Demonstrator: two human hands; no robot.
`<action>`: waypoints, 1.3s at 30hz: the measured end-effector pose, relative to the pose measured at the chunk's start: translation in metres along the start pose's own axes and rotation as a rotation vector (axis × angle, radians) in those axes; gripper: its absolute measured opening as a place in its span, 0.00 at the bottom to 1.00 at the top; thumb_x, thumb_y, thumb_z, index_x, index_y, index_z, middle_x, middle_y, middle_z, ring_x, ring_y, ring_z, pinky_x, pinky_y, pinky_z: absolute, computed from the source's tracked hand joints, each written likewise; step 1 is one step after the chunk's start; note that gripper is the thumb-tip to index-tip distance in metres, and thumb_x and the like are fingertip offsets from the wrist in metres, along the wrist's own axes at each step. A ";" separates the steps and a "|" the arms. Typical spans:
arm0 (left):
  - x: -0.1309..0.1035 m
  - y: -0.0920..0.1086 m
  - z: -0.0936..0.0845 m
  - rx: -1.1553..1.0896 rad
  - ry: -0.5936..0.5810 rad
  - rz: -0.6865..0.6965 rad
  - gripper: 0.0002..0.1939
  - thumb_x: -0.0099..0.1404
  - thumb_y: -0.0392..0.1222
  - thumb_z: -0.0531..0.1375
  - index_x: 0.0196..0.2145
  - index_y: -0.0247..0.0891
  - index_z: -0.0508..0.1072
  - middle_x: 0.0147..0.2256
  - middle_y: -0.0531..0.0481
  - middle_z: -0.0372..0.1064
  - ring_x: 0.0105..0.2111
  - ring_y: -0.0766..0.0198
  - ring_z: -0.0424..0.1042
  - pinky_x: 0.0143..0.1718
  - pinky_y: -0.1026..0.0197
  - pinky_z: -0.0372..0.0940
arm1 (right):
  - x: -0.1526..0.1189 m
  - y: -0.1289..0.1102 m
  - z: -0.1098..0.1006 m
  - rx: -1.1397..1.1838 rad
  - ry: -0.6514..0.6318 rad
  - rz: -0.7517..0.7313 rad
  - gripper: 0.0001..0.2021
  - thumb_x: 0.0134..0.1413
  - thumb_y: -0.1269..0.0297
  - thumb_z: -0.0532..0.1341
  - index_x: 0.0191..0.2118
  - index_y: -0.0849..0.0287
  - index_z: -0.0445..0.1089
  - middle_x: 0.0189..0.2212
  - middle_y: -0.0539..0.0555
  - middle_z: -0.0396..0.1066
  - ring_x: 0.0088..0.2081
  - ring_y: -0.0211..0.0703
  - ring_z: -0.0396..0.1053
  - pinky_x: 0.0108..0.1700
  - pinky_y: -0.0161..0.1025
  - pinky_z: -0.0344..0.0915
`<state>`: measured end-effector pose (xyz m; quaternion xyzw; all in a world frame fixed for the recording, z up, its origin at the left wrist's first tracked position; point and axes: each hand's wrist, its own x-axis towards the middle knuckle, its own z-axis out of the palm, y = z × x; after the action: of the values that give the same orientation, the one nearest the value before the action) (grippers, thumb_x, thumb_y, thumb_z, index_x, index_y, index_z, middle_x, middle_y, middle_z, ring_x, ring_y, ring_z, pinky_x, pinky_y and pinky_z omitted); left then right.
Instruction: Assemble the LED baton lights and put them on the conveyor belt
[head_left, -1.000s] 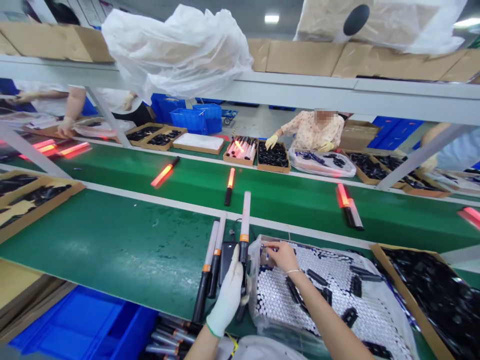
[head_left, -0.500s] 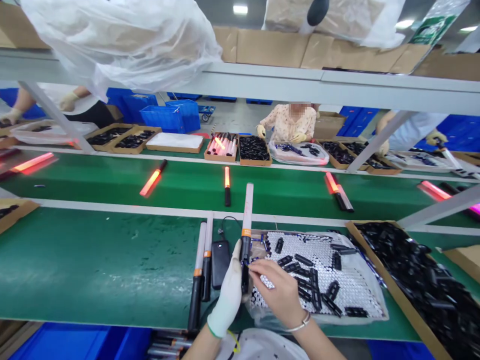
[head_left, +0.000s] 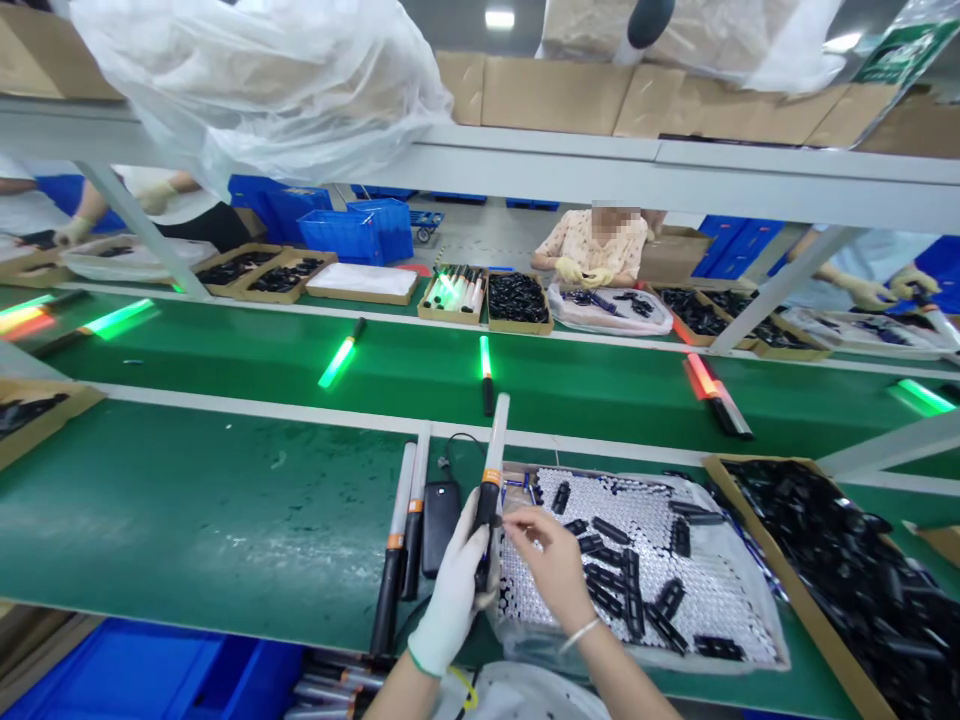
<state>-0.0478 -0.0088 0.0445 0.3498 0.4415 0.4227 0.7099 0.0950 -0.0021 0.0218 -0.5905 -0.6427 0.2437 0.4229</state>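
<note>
A light baton [head_left: 495,450] with a clear tube, an orange band and a black handle leans slightly right in front of me. My left hand [head_left: 452,585], in a white glove, is wrapped round its handle. Bare, with a bracelet at the wrist, my right hand [head_left: 551,560] has thumb and forefinger pinched at the handle's right side; what they hold, if anything, is too small to make out. Beneath and beyond that hand lies a plastic-lined tray of upright batteries [head_left: 720,575], with several black plastic covers [head_left: 634,595] scattered on top.
Two more batons [head_left: 397,540] and a black power bank [head_left: 441,525] lie left of my hands. At right stands a carton of black parts [head_left: 817,540]. Lit batons [head_left: 486,375] lie on the green belt [head_left: 405,385]. Co-workers sit beyond, under a shelf beam [head_left: 540,165].
The held baton has turned and tipped slightly, its far end lower. My right fingers have shifted up a little along the handle. Most belt batons changed from red to green and appear farther right.
</note>
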 end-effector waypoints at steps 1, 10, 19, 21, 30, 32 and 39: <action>-0.004 0.002 0.000 -0.036 -0.010 -0.019 0.44 0.63 0.49 0.57 0.69 0.45 0.38 0.19 0.58 0.57 0.15 0.74 0.50 0.15 0.74 0.41 | 0.011 0.014 0.000 -0.069 -0.029 0.081 0.13 0.65 0.64 0.54 0.44 0.60 0.74 0.41 0.55 0.73 0.40 0.39 0.72 0.41 0.33 0.70; -0.007 0.004 -0.002 -0.029 0.097 0.023 0.45 0.59 0.46 0.56 0.69 0.43 0.40 0.17 0.58 0.55 0.15 0.74 0.49 0.14 0.73 0.40 | 0.097 0.088 0.025 -0.382 -0.286 0.078 0.12 0.53 0.81 0.56 0.34 0.63 0.76 0.35 0.60 0.74 0.44 0.45 0.71 0.49 0.36 0.64; 0.004 0.000 0.002 0.093 0.247 0.002 0.47 0.57 0.56 0.61 0.68 0.41 0.46 0.14 0.60 0.53 0.12 0.72 0.51 0.11 0.72 0.42 | 0.069 0.080 0.008 -0.126 -0.257 0.071 0.18 0.54 0.69 0.57 0.52 0.60 0.69 0.34 0.53 0.72 0.33 0.38 0.70 0.39 0.33 0.67; 0.005 -0.001 0.002 0.091 0.217 0.008 0.46 0.58 0.59 0.61 0.68 0.43 0.47 0.14 0.58 0.55 0.11 0.72 0.51 0.11 0.72 0.42 | 0.051 0.067 -0.002 0.091 -0.248 0.058 0.24 0.55 0.66 0.56 0.58 0.61 0.64 0.35 0.52 0.71 0.30 0.36 0.69 0.36 0.33 0.67; 0.009 -0.004 0.003 0.179 0.224 0.295 0.33 0.63 0.59 0.56 0.61 0.38 0.66 0.55 0.41 0.66 0.59 0.52 0.62 0.59 0.53 0.60 | -0.012 -0.019 -0.010 0.469 -0.086 0.102 0.17 0.54 0.62 0.62 0.49 0.59 0.68 0.29 0.50 0.71 0.27 0.35 0.64 0.30 0.30 0.60; 0.009 -0.003 0.003 0.202 0.212 0.336 0.33 0.62 0.60 0.56 0.59 0.38 0.68 0.59 0.43 0.62 0.62 0.52 0.58 0.64 0.53 0.52 | -0.018 -0.027 -0.003 0.426 -0.020 0.073 0.16 0.54 0.64 0.62 0.49 0.59 0.69 0.29 0.49 0.72 0.27 0.35 0.64 0.30 0.31 0.60; 0.004 0.000 0.004 0.154 0.106 0.375 0.33 0.63 0.63 0.54 0.58 0.37 0.69 0.62 0.45 0.58 0.64 0.55 0.54 0.66 0.56 0.49 | -0.034 -0.034 0.008 0.182 0.177 -0.223 0.09 0.57 0.66 0.64 0.44 0.55 0.73 0.34 0.51 0.71 0.32 0.38 0.66 0.38 0.34 0.64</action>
<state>-0.0429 -0.0054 0.0447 0.4565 0.4365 0.5302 0.5657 0.0678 -0.0395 0.0364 -0.4937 -0.6399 0.1995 0.5540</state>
